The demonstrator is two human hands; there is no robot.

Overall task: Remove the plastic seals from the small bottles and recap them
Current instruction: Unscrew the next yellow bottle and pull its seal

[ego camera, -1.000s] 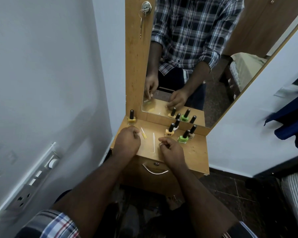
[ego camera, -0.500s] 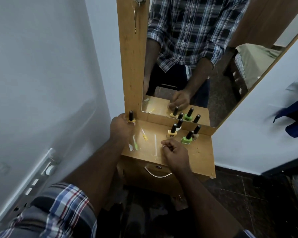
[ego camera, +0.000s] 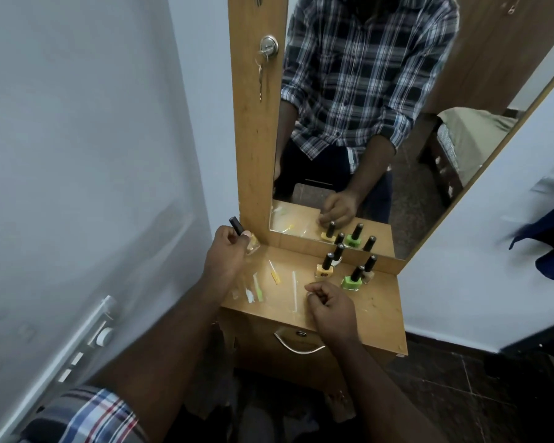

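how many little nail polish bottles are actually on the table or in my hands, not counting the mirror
5. Left hand holds one bottle. Four stand near the mirror: yellow, white, green, beige. None looks hidden.

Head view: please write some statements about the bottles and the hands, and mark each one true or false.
1. The left hand grips a small bottle by the shelf's left end. True.
2. That bottle's cap is white. False: it is black.
3. Four bottles stand in a group near the mirror. True.
4. The green bottle lies on its side. False: it stands upright.
5. The right hand holds the green bottle. False: it stays apart from it.
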